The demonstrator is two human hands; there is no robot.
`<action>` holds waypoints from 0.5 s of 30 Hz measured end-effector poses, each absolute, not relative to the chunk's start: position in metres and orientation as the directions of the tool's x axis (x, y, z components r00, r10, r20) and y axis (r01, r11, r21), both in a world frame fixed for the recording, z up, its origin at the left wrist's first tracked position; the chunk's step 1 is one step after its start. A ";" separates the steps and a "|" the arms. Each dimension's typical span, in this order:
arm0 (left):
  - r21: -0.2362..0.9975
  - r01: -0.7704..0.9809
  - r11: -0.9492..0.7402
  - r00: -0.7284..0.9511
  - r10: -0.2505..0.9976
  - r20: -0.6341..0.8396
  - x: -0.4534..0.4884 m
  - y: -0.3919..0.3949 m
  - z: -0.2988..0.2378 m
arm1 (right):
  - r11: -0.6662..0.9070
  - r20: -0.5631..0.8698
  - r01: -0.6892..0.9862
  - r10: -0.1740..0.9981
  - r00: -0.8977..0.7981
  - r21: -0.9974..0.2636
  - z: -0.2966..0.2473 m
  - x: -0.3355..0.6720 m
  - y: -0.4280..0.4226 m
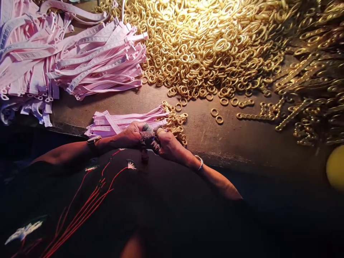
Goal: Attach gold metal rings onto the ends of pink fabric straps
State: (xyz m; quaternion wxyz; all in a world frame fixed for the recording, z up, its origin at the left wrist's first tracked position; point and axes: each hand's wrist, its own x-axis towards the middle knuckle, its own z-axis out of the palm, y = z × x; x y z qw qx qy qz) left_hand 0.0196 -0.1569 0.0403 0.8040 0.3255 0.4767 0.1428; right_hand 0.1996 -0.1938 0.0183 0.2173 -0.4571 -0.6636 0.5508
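At the table's near edge my left hand [135, 133] and my right hand [170, 144] meet, fingers curled together. Grey knitted coverings wrap some fingertips. Whatever lies between the fingers is hidden; a small dark piece [144, 157] shows just below them, too dim to name. Directly behind the hands lies a small bundle of pink zippers [122, 121], their right ends fitted with gold rings and chain pieces [176, 120]. My left wrist carries a watch, my right wrist a silver bangle.
A large heap of pink zippers [99, 53] covers the back left. Loose gold rings [193, 53] are piled across the back middle, with a few strays [217, 116] nearer. Gold chain pieces [309, 79] lie at right. The wooden table's edge [228, 157] runs before me.
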 end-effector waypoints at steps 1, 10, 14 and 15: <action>0.649 0.087 0.756 0.504 0.529 -0.683 0.020 -0.156 0.042 | -0.008 -0.222 0.398 0.841 -0.494 -0.917 0.022 0.201 -0.192; 0.896 0.263 0.357 0.572 0.691 -0.443 0.028 -0.137 0.051 | 0.223 -0.124 0.705 0.906 -0.405 -0.673 0.028 0.220 -0.185; 0.934 0.353 -0.060 0.587 0.791 -0.171 0.035 -0.130 0.028 | 0.214 -0.029 0.778 0.958 -0.285 -0.591 0.007 0.244 -0.188; 0.922 0.365 -0.125 0.579 0.806 -0.120 0.034 -0.130 0.022 | 0.189 -0.003 0.775 0.971 -0.238 -0.603 0.000 0.254 -0.186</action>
